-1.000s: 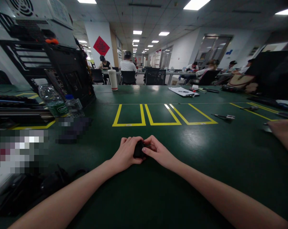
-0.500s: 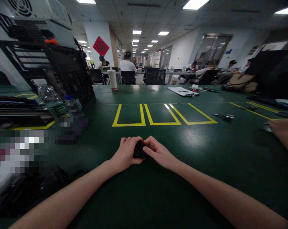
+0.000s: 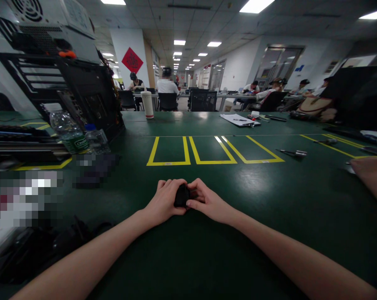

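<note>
A small black block-like object (image 3: 181, 196) is held low over the green tabletop (image 3: 188, 254), at the middle of the view. Its exact kind does not show. My left hand (image 3: 166, 199) wraps round it from the left, fingers over the far side and thumb along the near side. From the right, my right hand (image 3: 205, 201) closes on its edge, with the thumb at the near right corner and the fingers curled behind. Both hands hide much of the object's sides.
Yellow tape outlines (image 3: 168, 163) lie beyond my hands. At left stand a computer case (image 3: 91, 96), a large plastic bottle (image 3: 66, 131) and a smaller one (image 3: 96, 139). A metal tool (image 3: 296, 153) lies right; another person's hand (image 3: 371, 175) is at the right edge.
My right thumb has slid slightly down and toward the near edge of the black object, uncovering more of its face. My left hand stays in place.
</note>
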Demonstrator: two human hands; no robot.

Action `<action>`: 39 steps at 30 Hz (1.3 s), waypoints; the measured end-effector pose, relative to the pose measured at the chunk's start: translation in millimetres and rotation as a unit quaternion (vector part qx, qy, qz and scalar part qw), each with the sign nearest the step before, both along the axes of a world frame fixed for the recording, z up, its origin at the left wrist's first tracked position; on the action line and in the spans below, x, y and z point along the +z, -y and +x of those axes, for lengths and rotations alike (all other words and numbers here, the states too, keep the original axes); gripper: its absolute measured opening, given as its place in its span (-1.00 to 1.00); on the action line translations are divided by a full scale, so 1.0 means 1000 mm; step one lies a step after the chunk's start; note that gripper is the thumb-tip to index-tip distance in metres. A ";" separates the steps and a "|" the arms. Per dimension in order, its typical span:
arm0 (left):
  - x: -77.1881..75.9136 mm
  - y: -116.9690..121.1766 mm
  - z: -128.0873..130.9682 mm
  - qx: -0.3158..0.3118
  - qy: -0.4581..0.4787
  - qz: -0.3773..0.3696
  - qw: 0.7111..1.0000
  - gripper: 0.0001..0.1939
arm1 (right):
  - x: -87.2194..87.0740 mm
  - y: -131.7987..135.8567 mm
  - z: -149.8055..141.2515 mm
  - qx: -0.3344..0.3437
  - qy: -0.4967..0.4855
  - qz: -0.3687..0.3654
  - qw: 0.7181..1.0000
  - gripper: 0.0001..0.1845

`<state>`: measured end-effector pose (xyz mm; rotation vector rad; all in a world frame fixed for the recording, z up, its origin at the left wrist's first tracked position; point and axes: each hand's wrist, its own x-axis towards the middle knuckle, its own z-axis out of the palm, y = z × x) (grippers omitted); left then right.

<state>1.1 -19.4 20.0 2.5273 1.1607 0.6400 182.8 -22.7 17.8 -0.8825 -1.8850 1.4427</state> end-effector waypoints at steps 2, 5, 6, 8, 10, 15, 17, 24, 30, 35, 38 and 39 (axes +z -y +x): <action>0.002 0.000 0.000 0.004 -0.002 0.001 1.000 -0.46 | -0.001 0.001 -0.001 -0.004 -0.003 0.011 1.000 -0.74; 0.004 0.001 0.001 0.006 -0.005 0.000 1.000 -0.47 | -0.005 -0.001 -0.002 -0.019 -0.011 0.014 1.000 -0.83; 0.005 0.001 0.001 0.006 -0.005 -0.002 1.000 -0.47 | -0.006 -0.001 -0.003 -0.025 -0.012 0.013 1.000 -0.84; 0.005 0.002 0.001 0.004 -0.002 -0.004 1.000 -0.47 | -0.008 -0.003 -0.003 -0.035 -0.011 0.010 0.999 -0.84; 0.003 0.001 0.002 0.001 0.001 -0.003 1.000 -0.48 | -0.008 -0.003 -0.003 -0.043 -0.007 0.009 0.999 -0.80; -0.005 -0.003 0.002 0.024 0.013 0.015 1.000 -0.43 | -0.005 -0.003 -0.002 -0.036 0.005 0.000 0.999 -0.78; -0.006 -0.003 0.001 0.015 0.010 0.008 1.000 -0.43 | -0.004 -0.002 -0.001 -0.019 0.002 0.009 1.000 -0.78; -0.004 -0.002 0.000 0.010 0.007 0.011 1.000 -0.44 | -0.004 -0.001 0.000 -0.022 -0.009 0.030 0.999 -0.76; 0.000 0.000 0.001 0.008 0.002 0.002 1.000 -0.46 | -0.007 -0.003 -0.003 -0.039 -0.019 0.013 0.999 -0.79; 0.002 0.001 0.001 0.004 0.007 -0.003 1.000 -0.47 | -0.003 -0.002 0.000 -0.025 0.015 0.006 1.000 -0.75; 0.003 0.001 0.000 0.003 0.007 -0.003 1.000 -0.47 | 0.001 -0.001 0.002 0.003 0.009 0.006 1.000 -0.71; 0.003 0.001 0.000 0.003 0.006 -0.004 1.000 -0.46 | 0.001 -0.001 0.002 0.006 0.007 0.007 1.000 -0.70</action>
